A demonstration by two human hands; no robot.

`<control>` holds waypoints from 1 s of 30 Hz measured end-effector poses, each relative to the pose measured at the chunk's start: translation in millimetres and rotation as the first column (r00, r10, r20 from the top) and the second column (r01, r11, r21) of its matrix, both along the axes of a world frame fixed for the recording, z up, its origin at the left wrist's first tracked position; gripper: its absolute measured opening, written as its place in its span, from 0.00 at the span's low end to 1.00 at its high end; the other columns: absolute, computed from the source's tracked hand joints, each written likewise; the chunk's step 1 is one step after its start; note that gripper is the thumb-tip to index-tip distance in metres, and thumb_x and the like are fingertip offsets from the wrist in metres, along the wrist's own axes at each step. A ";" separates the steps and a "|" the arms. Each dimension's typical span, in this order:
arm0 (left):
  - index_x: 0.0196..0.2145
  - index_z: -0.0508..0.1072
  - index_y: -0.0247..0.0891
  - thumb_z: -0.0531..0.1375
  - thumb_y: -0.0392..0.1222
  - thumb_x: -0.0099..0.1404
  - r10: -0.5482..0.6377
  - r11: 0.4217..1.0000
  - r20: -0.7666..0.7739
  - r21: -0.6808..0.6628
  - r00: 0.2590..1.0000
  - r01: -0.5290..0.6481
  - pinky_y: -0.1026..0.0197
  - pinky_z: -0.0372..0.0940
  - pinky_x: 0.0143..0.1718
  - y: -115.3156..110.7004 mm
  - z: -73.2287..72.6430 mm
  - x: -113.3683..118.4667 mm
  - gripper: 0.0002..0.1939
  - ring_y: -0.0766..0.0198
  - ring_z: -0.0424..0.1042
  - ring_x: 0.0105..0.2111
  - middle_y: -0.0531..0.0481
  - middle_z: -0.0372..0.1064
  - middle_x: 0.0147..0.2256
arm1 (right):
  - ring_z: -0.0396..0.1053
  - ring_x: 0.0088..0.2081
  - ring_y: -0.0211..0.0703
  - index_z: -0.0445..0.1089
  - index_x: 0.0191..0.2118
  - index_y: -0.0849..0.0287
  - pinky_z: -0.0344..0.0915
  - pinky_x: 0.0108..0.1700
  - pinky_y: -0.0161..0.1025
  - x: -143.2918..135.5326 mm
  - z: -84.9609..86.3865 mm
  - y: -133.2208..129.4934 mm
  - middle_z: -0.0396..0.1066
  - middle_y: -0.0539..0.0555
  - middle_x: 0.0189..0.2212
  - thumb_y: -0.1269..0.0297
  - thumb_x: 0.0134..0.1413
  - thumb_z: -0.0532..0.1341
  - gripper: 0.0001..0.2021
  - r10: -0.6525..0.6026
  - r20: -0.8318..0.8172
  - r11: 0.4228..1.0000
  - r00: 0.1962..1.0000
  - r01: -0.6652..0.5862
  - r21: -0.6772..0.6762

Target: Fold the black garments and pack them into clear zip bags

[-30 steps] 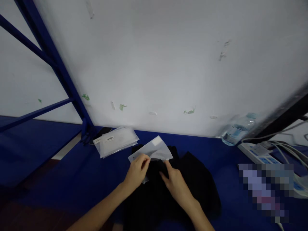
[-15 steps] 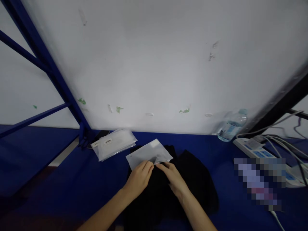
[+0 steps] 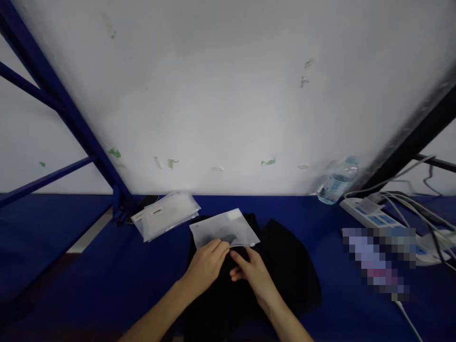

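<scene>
On the blue bench (image 3: 107, 273), between nine and ten o'clock from the translucent bag (image 3: 213, 229) (twelve is toward the wall (image 3: 213, 95)), lies a stack of similar bags (image 3: 174, 216). Stack axis: eight to two o'clock. The top one bears a printed label (image 3: 157, 212); contents cannot be determined.

Left hand (image 3: 206, 261): fingers bunched, tips closed on the near edge of the translucent bag. From this hand the bag lies at one o'clock, in contact; this is the nearer hand.

Translucent bag: rests on the black cloth (image 3: 288, 270). Long axis about nine to three o'clock, far edge slanting toward two. A slider (image 3: 252, 244) sits at the right end of the near edge. A dark patch shows beside the left fingertips; whether it is content or cloth beneath cannot be told.

Right hand (image 3: 255, 273): part open, thumb and forefinger spread, remaining fingers loosely curled above the cloth. The bag lies at eleven o'clock from it. Forefinger tip is just beside the near edge; contact cannot be confirmed, and no firm hold is visible.

Clear bottle (image 3: 337, 187): two o'clock from the bag, well apart, near the wall; appears part-filled with liquid.

Power strip (image 3: 379, 219): three o'clock, axis ten to four.
</scene>
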State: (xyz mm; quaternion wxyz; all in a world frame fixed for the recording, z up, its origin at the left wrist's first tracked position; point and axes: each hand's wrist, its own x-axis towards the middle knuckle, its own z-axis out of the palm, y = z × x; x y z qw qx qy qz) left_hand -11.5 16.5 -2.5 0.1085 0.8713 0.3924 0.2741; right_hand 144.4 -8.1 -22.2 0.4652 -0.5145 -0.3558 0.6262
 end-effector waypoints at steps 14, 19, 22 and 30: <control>0.37 0.64 0.39 0.50 0.34 0.70 -0.028 0.999 -0.233 -0.026 0.972 0.022 0.58 0.65 0.35 -5.1 -11.4 -19.1 0.05 0.59 0.69 0.35 0.50 0.67 0.33 | 0.74 0.36 0.45 0.74 0.33 0.60 0.70 0.46 0.43 5.0 -0.8 -0.1 0.75 0.54 0.32 0.55 0.47 0.65 0.13 0.135 -0.103 0.986 0.985 -0.123 0.111; 0.34 0.62 0.39 0.50 0.28 0.66 -0.005 0.999 -0.398 -0.052 0.917 -0.017 0.60 0.65 0.34 -6.4 -9.6 -17.6 0.07 0.59 0.68 0.37 0.50 0.66 0.34 | 0.73 0.31 0.44 0.73 0.36 0.58 0.70 0.34 0.40 58.2 14.8 15.4 0.74 0.54 0.30 0.57 0.54 0.59 0.11 -0.088 0.476 0.946 0.875 -0.075 0.314; 0.35 0.62 0.38 0.49 0.24 0.61 0.002 0.998 -0.471 -0.050 0.882 -0.029 0.60 0.65 0.35 -5.5 -9.5 -10.2 0.11 0.58 0.69 0.38 0.49 0.66 0.35 | 0.72 0.36 0.43 0.70 0.41 0.55 0.69 0.39 0.40 74.0 15.3 28.1 0.73 0.54 0.37 0.66 0.53 0.58 0.09 -0.161 0.645 0.877 0.747 -0.192 0.441; 0.40 0.65 0.37 0.49 0.19 0.55 0.041 0.996 -0.590 -0.044 0.807 -0.083 0.60 0.67 0.31 -8.2 -7.5 -0.6 0.20 0.57 0.73 0.34 0.46 0.68 0.38 | 0.69 0.37 0.42 0.68 0.44 0.52 0.65 0.42 0.40 74.0 2.2 36.4 0.70 0.52 0.35 0.77 0.51 0.53 0.18 -0.120 0.810 0.791 0.574 -0.438 0.427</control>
